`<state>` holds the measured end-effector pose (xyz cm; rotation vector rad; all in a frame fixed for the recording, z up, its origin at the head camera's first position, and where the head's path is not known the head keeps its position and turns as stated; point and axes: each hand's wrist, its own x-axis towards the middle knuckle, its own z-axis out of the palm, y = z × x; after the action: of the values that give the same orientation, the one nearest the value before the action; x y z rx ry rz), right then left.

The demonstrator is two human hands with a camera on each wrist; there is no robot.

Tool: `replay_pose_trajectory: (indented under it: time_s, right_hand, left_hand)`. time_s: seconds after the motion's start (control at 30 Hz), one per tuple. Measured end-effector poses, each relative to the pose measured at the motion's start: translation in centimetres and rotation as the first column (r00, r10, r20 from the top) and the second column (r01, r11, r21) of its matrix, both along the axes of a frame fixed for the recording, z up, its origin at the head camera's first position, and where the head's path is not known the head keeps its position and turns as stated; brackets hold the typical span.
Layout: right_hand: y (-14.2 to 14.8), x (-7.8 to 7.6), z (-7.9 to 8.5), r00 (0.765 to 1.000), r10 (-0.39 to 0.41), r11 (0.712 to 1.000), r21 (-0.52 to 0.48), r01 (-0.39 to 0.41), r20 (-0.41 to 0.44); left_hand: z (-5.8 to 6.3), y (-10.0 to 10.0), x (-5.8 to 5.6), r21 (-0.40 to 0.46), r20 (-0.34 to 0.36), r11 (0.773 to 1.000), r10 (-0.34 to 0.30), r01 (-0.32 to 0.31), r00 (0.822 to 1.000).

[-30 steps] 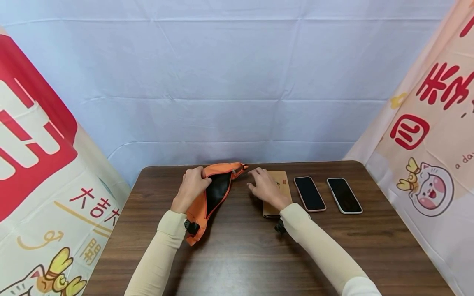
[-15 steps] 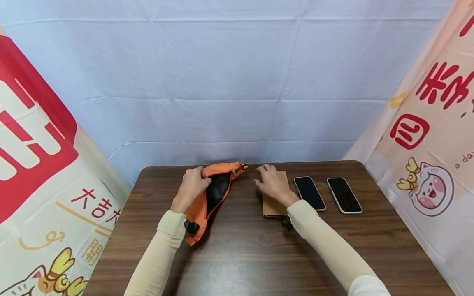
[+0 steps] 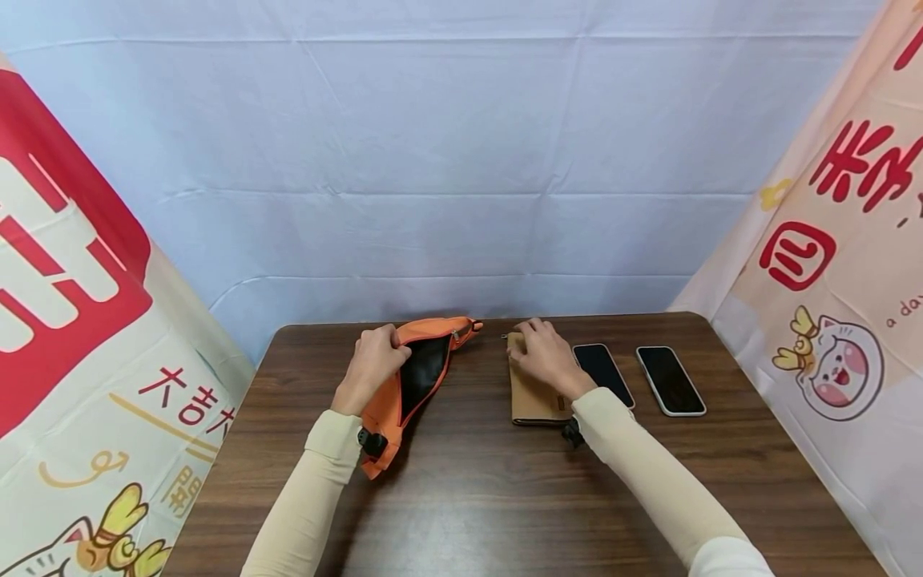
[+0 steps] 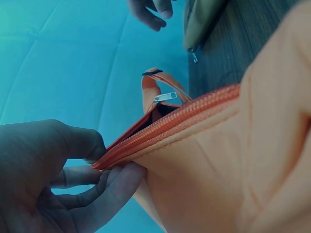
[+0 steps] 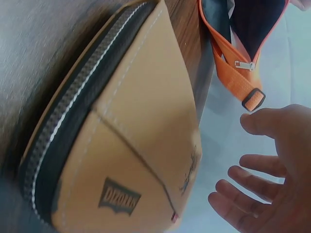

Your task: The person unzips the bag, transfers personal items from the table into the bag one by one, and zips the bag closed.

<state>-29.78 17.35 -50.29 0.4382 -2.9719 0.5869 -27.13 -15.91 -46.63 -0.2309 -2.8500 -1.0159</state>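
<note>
An orange zippered bag (image 3: 427, 329) lies on the left half of the table, its mouth spread and the dark lining showing. My left hand (image 3: 372, 365) pinches the bag's zipper edge between thumb and fingers, seen close up in the left wrist view. Over the tan zip wallet (image 3: 532, 399) hovers my right hand (image 3: 546, 358), hiding part of it. In the right wrist view the wallet (image 5: 146, 126) shows a dark zipper side and a small label. There, the right hand's fingers (image 5: 260, 165) are spread beside the wallet with nothing between them.
Two phones, a pink-edged one (image 3: 604, 375) and a white-edged one (image 3: 671, 381), lie to the right of the wallet on the brown wooden table (image 3: 461, 497). A pale cloth (image 3: 447, 160) hangs behind the far edge, and printed cloths hang at both sides.
My right hand has moved right, from the gap beside the bag to over the wallet, uncovering the wallet's left edge. The left hand and the bag have stayed put.
</note>
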Motion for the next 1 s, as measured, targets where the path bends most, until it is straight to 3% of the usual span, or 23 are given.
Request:
replay_pose_trajectory:
  time_s: [1.0]
  right_hand:
    - [2.7, -0.2, -0.7, 0.984, -0.147, 0.988, 0.062, 0.141, 0.104]
  left_hand:
    - [-0.3, -0.1, -0.3, -0.006, -0.006, 1.000, 0.011, -0.011, 1.000]
